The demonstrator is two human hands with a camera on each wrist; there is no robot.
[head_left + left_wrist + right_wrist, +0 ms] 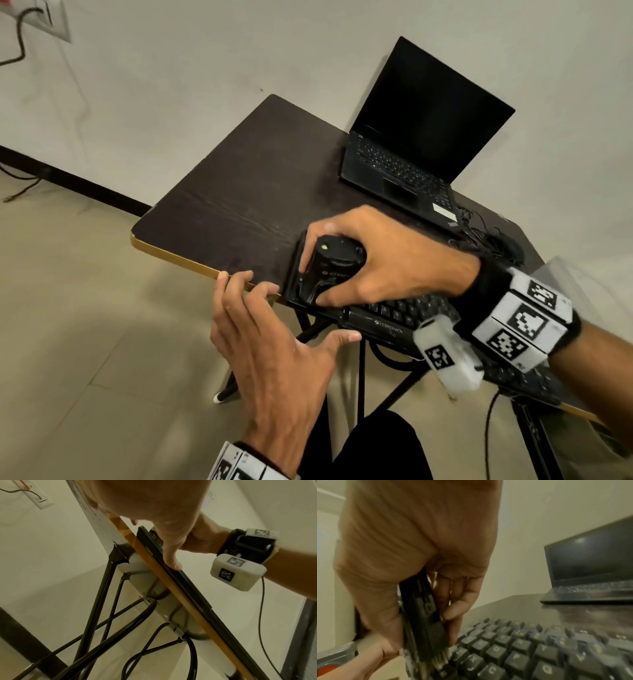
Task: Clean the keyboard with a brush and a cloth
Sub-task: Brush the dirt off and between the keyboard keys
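A black Zebronics keyboard [404,313] lies along the near edge of the dark table [239,192]. My right hand [376,253] grips a black brush [329,270] upright over the keyboard's left end. In the right wrist view the brush [423,615] has its bristles [436,661] down among the left keys of the keyboard [539,649]. My left hand [281,329] is at the table's front edge, fingers resting on the tabletop beside the keyboard's left end. Its thumb [171,555] presses the keyboard's front edge [202,601]. No cloth shows in any view.
An open black laptop [411,144] with a dark screen stands at the table's far right corner. A black mouse and tangled cable [496,240] lie right of my right hand. The keyboard overhangs the table's wooden edge [190,615]; black metal legs [96,615] stand below.
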